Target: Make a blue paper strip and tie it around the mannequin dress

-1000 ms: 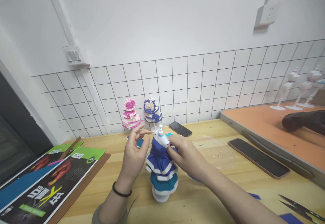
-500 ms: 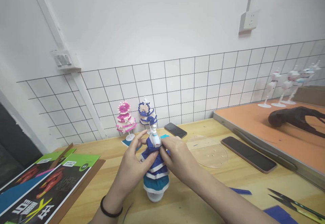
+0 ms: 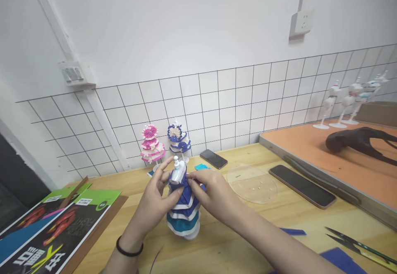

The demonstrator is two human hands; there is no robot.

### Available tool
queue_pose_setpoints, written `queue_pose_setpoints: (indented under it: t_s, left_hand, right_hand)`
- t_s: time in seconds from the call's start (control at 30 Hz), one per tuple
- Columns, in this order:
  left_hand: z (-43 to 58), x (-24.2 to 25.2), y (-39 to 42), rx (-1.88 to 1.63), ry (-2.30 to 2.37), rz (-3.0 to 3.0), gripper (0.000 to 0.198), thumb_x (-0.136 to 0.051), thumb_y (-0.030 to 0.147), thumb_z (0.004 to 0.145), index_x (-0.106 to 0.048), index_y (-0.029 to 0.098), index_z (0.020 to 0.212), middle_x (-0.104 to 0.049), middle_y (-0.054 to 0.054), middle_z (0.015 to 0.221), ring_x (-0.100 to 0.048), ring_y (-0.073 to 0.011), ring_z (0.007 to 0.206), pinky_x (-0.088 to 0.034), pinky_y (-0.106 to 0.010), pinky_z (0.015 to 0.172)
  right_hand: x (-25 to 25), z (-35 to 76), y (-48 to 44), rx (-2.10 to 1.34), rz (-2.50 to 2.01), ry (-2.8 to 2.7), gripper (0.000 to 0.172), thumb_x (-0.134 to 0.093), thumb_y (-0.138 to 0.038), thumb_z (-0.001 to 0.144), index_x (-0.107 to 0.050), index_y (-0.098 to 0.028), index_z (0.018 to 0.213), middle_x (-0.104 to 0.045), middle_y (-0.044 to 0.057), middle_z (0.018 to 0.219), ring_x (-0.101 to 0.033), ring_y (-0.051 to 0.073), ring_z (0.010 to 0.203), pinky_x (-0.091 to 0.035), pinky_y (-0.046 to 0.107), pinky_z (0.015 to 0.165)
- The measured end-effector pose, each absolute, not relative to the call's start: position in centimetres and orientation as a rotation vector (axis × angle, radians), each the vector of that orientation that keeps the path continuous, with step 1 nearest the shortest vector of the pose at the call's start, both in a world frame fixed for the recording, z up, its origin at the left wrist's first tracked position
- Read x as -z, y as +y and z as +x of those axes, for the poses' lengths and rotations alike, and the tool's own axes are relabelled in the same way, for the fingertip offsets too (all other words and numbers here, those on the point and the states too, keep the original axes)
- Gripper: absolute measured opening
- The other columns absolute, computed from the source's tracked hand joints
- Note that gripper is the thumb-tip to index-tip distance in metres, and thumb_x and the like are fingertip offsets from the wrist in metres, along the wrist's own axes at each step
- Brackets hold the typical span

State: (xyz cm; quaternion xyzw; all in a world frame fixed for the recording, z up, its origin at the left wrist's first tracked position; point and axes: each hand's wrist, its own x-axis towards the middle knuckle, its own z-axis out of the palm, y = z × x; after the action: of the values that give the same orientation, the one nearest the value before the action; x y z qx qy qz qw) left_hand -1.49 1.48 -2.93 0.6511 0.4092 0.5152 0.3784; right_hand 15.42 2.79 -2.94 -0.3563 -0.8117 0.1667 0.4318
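Note:
In front of me a small white mannequin (image 3: 178, 172) wears a tiered dress (image 3: 183, 224) in blue and teal with white edging. It tilts to the left over the table. My left hand (image 3: 156, 199) is closed around the left side of its bodice, thumb across the front. My right hand (image 3: 211, 187) pinches the blue material at the right side of the bodice between thumb and forefinger. Behind it stand a pink-and-white dressed mannequin (image 3: 152, 147) and a blue-and-white dressed mannequin (image 3: 180, 141).
A clear round plate (image 3: 251, 183) with tiny bits lies to the right, beside a phone (image 3: 302, 186) and another phone (image 3: 214, 159). Scissors (image 3: 356, 245) and blue scraps (image 3: 338, 259) are at front right. Paper pads (image 3: 62, 228) lie left. An orange board (image 3: 356, 158) carries bare mannequins (image 3: 328, 104).
The mannequin has turned and leaned to the left in my hands. My right fingers now pinch at the bodice's right side. The view has shifted slightly.

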Motion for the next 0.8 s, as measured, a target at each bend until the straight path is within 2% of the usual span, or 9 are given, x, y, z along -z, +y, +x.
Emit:
queue_pose_setpoints:
  t_s: [0.2, 0.37, 0.5, 0.67, 0.8]
  left_hand:
    - [-2.6, 3.0, 1.9, -1.298, 1.048, 1.608, 0.078, -0.069, 0.028, 0.071, -0.027, 0.023, 0.136, -0.062, -0.009, 0.114, -0.059, -0.0234, 0.102, -0.049, -0.029, 0.085]
    - [-3.1, 3.2, 2.0, -1.288, 1.057, 1.604, 0.08, -0.071, 0.03, 0.069, -0.028, 0.021, 0.136, -0.065, -0.009, 0.108, -0.059, -0.025, 0.103, -0.048, -0.03, 0.085]
    - [-3.3, 3.3, 2.0, -1.273, 1.028, 1.603, 0.079, -0.07, 0.029, 0.07, -0.028, 0.022, 0.136, -0.063, -0.009, 0.112, -0.059, -0.0232, 0.101, -0.047, -0.029, 0.086]
    - [-3.2, 3.2, 1.9, -1.247, 0.989, 1.627, 0.074, -0.07, 0.027, 0.07, -0.032, 0.021, 0.134, -0.058, -0.01, 0.12, -0.057, -0.0229, 0.105, -0.046, -0.028, 0.089]
    - [-3.1, 3.0, 1.7, -1.214, 0.989, 1.661, 0.075, -0.069, 0.026, 0.071, -0.03, 0.021, 0.135, -0.062, -0.01, 0.114, -0.058, -0.0234, 0.103, -0.046, -0.029, 0.089]
  right_hand:
    - [1.7, 16.4, 2.4, -0.604, -0.875, -2.03, 0.021, -0.051, -0.021, 0.084, -0.066, -0.022, 0.099, -0.07, 0.004, 0.092, -0.062, 0.018, 0.081, -0.045, 0.027, 0.07]
    - [1.5, 16.6, 2.2, -0.725, -0.886, -2.006, 0.019, -0.054, -0.031, 0.083, -0.069, -0.021, 0.091, -0.069, 0.002, 0.08, -0.06, 0.015, 0.072, -0.044, 0.025, 0.064]
    - [1.9, 16.4, 2.6, -0.823, -0.892, -1.957, 0.023, -0.048, -0.031, 0.086, -0.065, -0.017, 0.08, -0.064, 0.001, 0.069, -0.056, 0.013, 0.064, -0.041, 0.022, 0.056]
    - [2.8, 16.1, 3.4, -0.908, -0.962, -1.846, 0.023, -0.046, -0.033, 0.086, -0.063, -0.017, 0.085, -0.053, -0.003, 0.055, -0.048, 0.01, 0.048, -0.033, 0.019, 0.043]
    - [3.0, 15.7, 3.6, -1.04, -0.91, -1.814, 0.023, -0.05, -0.033, 0.083, -0.065, -0.016, 0.08, -0.061, 0.0, 0.061, -0.054, 0.013, 0.056, -0.039, 0.021, 0.047]
